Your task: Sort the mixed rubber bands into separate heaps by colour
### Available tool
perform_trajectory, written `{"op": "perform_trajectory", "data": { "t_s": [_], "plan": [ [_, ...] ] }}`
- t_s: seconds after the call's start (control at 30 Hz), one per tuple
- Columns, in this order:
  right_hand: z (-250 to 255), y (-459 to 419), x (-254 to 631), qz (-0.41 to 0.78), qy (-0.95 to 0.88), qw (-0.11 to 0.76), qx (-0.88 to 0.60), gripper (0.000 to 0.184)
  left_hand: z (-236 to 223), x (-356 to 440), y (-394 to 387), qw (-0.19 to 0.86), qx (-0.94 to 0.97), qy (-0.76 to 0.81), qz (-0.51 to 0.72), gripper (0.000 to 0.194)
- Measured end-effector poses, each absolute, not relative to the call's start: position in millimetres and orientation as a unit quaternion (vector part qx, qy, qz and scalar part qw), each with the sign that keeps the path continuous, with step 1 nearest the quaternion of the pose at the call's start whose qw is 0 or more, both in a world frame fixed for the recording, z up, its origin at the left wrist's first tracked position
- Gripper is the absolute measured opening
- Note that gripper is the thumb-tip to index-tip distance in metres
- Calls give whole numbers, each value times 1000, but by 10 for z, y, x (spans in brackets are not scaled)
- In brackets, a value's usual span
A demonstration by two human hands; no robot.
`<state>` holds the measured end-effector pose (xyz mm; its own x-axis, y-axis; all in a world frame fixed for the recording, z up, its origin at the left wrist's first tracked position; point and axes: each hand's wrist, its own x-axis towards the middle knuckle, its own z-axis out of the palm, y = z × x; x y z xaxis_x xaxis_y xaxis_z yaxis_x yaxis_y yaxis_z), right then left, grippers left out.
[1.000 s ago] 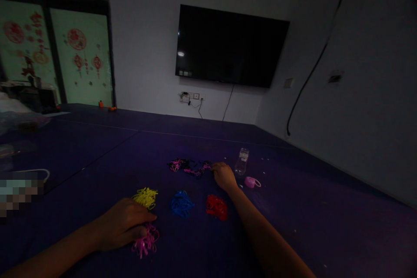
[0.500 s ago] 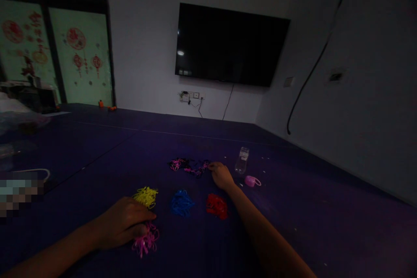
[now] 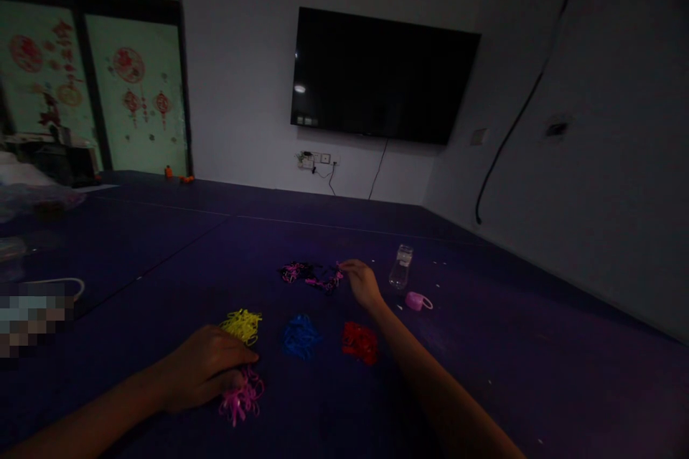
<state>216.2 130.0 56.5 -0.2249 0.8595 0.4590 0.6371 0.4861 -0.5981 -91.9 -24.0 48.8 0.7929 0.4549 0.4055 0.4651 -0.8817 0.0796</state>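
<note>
Out in front, my right hand point(image 3: 362, 282) reaches to the right end of a loose mixed pile of pink and black rubber bands point(image 3: 324, 281). Its fingertips pinch a pink band there. My left hand point(image 3: 207, 366) rests low on the purple surface, thumb and index finger apart, touching the top of a pink rubber band pile point(image 3: 242, 398). A yellow rubber band pile point(image 3: 243, 326) lies just beyond its knuckles. Between the two arms are a blue rubber band pile point(image 3: 300, 336) and a red one point(image 3: 359, 342).
A clear bottle point(image 3: 400, 267) lies right of my right hand, with a pink cap with a loop point(image 3: 416, 301) near it. White scraps dot the purple floor mat point(image 3: 511, 344). Clear plastic point(image 3: 26, 197) sits at far left. A television point(image 3: 385, 75) hangs on the far wall.
My right hand's fingertips have shifted slightly up and left at the end of the mixed pile, lifting a pink band a little. My left hand stays in place.
</note>
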Motion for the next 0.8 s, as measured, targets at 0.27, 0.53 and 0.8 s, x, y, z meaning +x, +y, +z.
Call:
{"op": "perform_trajectory", "data": {
  "t_s": [0.27, 0.53, 0.8],
  "plan": [
    [885, 601, 1332, 538, -813, 170, -145, 29, 554, -974, -272, 35, -911, -301, -278, 62],
    [699, 405, 1148, 548, -811, 71, -194, 30, 497, -945, -213, 36, -909, -302, -284, 65],
    [625, 498, 1181, 302, -891, 190, -281, 36, 492, -939, -204, 14, -923, -278, -265, 67]
  ]
}}
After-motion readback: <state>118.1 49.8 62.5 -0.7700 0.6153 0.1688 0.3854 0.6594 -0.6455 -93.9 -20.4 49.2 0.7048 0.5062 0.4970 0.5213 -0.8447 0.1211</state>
